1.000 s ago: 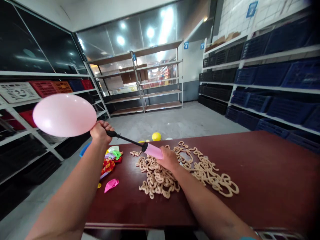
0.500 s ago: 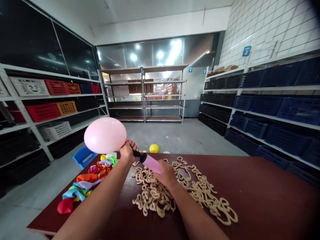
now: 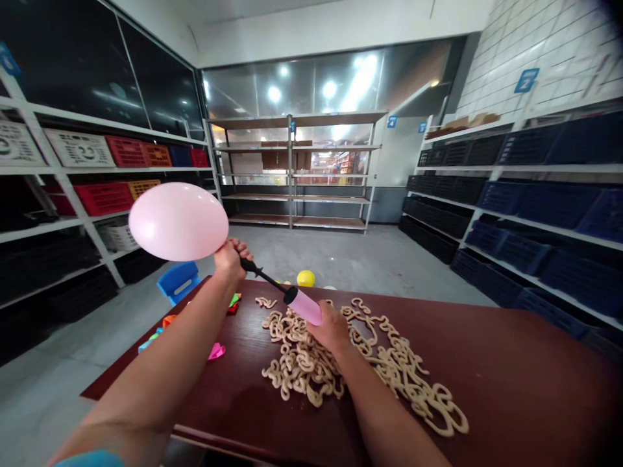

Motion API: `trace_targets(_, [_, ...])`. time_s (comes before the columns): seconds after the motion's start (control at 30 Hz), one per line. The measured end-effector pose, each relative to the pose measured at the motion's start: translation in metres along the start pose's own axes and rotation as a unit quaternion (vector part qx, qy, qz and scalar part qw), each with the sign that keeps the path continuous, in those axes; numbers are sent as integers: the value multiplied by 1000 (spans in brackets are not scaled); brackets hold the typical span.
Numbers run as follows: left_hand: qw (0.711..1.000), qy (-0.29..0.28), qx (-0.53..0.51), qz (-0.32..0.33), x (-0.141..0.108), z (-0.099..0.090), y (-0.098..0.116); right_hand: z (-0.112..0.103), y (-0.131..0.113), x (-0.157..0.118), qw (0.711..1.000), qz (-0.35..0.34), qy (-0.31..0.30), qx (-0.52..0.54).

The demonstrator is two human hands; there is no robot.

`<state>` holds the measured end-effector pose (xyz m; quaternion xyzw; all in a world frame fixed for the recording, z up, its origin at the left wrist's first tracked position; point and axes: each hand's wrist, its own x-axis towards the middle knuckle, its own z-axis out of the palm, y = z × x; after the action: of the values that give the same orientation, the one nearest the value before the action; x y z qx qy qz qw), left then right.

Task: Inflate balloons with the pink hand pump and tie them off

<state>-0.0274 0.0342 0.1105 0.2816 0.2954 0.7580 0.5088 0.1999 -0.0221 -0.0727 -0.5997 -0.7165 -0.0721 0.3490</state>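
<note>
My left hand (image 3: 232,257) is closed around the neck of a large pink balloon (image 3: 178,221) and the black nozzle end of a hand pump. The pump's black rod (image 3: 267,277) is drawn out between my hands. My right hand (image 3: 331,326) grips the pump's pink barrel (image 3: 304,307) above a pile of beige curly pieces (image 3: 304,363) on the dark red table (image 3: 516,363). Uninflated balloons lie at the table's left, partly hidden behind my left forearm; a pink one (image 3: 217,351) shows beside it.
A blue stool (image 3: 179,280) stands beyond the table's left corner. A yellow balloon (image 3: 305,278) is past the far edge. Shelves with crates (image 3: 102,198) line the left side, and more with dark blue crates (image 3: 559,204) the right.
My left hand has moved up and left with the balloon, which looks larger. The pump rod now shows extended. The camera view has shifted.
</note>
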Motion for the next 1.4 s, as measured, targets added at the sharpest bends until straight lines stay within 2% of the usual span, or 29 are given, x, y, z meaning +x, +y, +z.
trace_targets(0.2, [998, -17, -6, -60, -26, 13, -68, -1, 1, -1, 1000, -2, -5, -14])
trace_targets(0.3, [997, -19, -12, -71, -34, 14, -86, -1, 2, -1, 1000, 2, -8, -11])
trace_targets(0.37, [998, -16, -11, -67, -34, 13, -85, -2, 2, -1, 1000, 2, -12, -9])
trace_targets(0.43, [998, -16, -5, -60, -30, 10, -75, -3, 1, 0, 1000, -2, -14, -8])
trace_targets(0.67, [1000, 11, -5, -4, 3, -3, 3, -4, 1, 3, 1000, -14, -6, 0])
trace_targets(0.77, [1000, 17, -13, 15, 11, -8, 22, -1, 2, 3, 1000, -6, -4, -7])
trace_targets(0.83, [999, 17, -15, 22, 11, -10, 20, 0, 2, 2, 1000, 1, -7, -18])
trace_targets(0.9, [1000, 14, -15, 17, 4, -9, 6, 1, 3, 1, 1000, 2, -10, -27])
trace_targets(1.1, [999, 8, -21, -38, -29, 0, -65, 0, 4, -1, 999, -6, -12, -38])
trace_targets(1.2, [998, -2, -31, -49, -41, 3, -86, -1, 4, 0, 999, -11, -13, -34])
trace_targets(1.3, [998, 6, -33, -48, -43, 3, -84, -3, 4, 2, 999, -15, -7, -33])
trace_targets(1.4, [999, 17, -26, -27, -33, -1, -59, -4, 5, 4, 999, -23, -7, -33])
